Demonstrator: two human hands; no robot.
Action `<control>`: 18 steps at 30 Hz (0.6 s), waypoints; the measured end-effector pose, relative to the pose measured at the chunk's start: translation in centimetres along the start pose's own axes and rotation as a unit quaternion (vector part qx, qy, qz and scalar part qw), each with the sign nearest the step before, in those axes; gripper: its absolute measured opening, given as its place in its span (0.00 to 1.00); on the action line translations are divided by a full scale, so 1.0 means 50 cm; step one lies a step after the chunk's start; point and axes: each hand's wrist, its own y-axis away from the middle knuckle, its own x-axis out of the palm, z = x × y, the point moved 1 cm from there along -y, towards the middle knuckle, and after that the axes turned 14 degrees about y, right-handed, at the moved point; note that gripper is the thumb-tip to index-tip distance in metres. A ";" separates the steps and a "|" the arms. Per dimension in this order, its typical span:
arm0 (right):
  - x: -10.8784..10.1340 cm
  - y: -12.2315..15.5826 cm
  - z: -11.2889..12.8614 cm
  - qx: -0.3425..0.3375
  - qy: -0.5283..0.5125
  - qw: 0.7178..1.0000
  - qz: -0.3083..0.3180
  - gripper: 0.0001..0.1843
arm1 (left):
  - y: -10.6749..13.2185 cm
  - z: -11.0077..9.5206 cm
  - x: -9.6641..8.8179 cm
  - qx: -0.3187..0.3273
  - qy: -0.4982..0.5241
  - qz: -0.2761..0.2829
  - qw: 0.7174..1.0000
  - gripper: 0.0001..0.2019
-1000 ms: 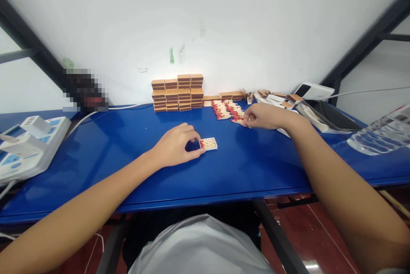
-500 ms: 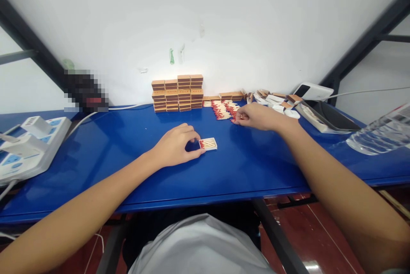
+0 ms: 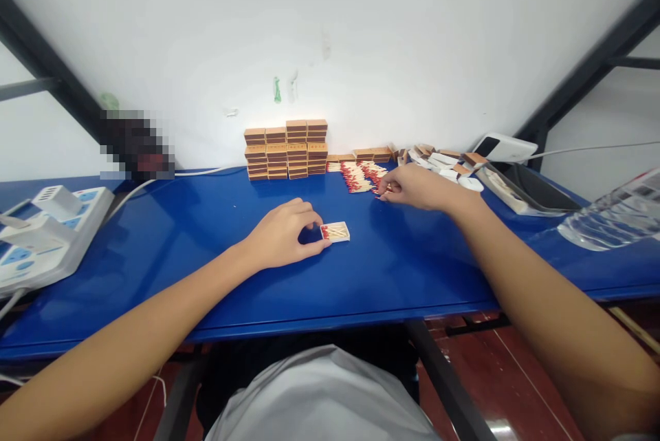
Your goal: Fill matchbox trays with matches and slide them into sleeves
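My left hand [image 3: 281, 233] rests on the blue table [image 3: 206, 269], its thumb and fingers pinching the left end of a small open matchbox tray [image 3: 335, 231] filled with red-tipped matches. My right hand [image 3: 415, 186] reaches to the loose pile of matches [image 3: 361, 176] further back, fingers closed in a pinch on a few matches at the pile's right edge. A stack of brown matchboxes [image 3: 287, 149] stands against the wall behind.
Loose matchbox sleeves and white trays [image 3: 443, 159] lie at the back right. A white power strip [image 3: 46, 231] sits at the left edge. A phone and charger [image 3: 520, 179] and a plastic bottle [image 3: 613, 217] lie on the right.
My right hand has shifted left from the table's right part into the match pile and pinched matches there. The left hand and tray have not moved.
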 end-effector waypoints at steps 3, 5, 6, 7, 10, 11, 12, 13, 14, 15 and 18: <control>-0.003 0.000 0.000 0.008 0.008 1.000 0.003 0.13 | 0.000 0.000 0.000 0.001 -0.002 0.002 1.000 0.14; -0.008 0.002 0.005 0.008 0.007 1.000 0.009 0.12 | -0.001 0.000 0.001 0.001 -0.003 0.002 1.000 0.13; -0.010 0.003 0.008 0.006 0.004 1.000 0.012 0.11 | -0.001 0.000 0.001 0.001 -0.003 0.002 1.000 0.14; -0.013 0.004 0.011 0.005 0.002 1.000 0.014 0.10 | 0.000 0.000 0.001 0.001 -0.002 0.002 1.000 0.14; -0.018 0.008 0.021 0.013 -0.007 1.000 0.022 0.08 | 0.000 0.000 0.001 0.000 -0.001 0.002 1.000 0.14; -0.019 0.009 0.023 0.017 -0.008 1.000 0.025 0.07 | 0.000 0.000 0.001 -0.001 -0.001 0.003 1.000 0.14; -0.018 0.010 0.024 0.019 -0.008 0.999 0.028 0.06 | 0.000 0.000 0.001 -0.001 -0.001 0.003 1.000 0.13; -0.017 0.010 0.024 0.020 -0.008 0.999 0.030 0.06 | 0.000 0.000 0.001 -0.001 -0.001 0.003 1.000 0.13; -0.016 0.010 0.024 0.017 -0.007 0.999 0.031 0.06 | 0.000 0.000 0.001 -0.001 0.000 0.002 1.000 0.13; -0.015 0.010 0.023 0.014 -0.006 0.999 0.032 0.06 | 0.000 0.000 0.001 0.000 0.000 0.001 1.000 0.14; -0.018 0.013 0.028 -0.004 -0.025 0.999 0.022 0.07 | 0.000 0.001 0.001 0.000 -0.001 0.001 1.000 0.14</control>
